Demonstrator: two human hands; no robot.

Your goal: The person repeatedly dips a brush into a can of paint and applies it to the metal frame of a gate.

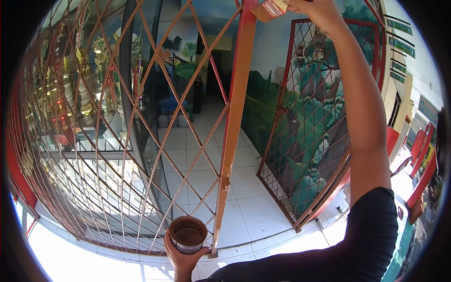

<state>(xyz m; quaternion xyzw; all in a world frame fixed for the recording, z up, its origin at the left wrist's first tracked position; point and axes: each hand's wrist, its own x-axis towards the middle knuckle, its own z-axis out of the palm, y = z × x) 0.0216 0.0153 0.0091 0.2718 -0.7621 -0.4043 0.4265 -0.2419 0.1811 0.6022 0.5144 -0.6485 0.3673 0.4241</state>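
Note:
My left hand (182, 257) is wrapped round a small paint can (189, 231), held upright low in front of the gate; brown paint coats its rim and inside. My right hand (312, 10) is raised at the top of the view, its fingers closed on a paintbrush (270, 10). The bristles are brown and lie against or very close to the upper part of the metal gate post (237, 94). That post shows brown on its front face and red along its side. Diagonal lattice bars (185, 108) join it on the left.
Behind the lattice stands a glass case with trophies (87, 103). A second lattice gate (300, 127) stands open at the right, before a painted landscape wall (263, 94). White floor tiles (256, 207) run through the doorway. Green signs (399, 47) hang at the far right.

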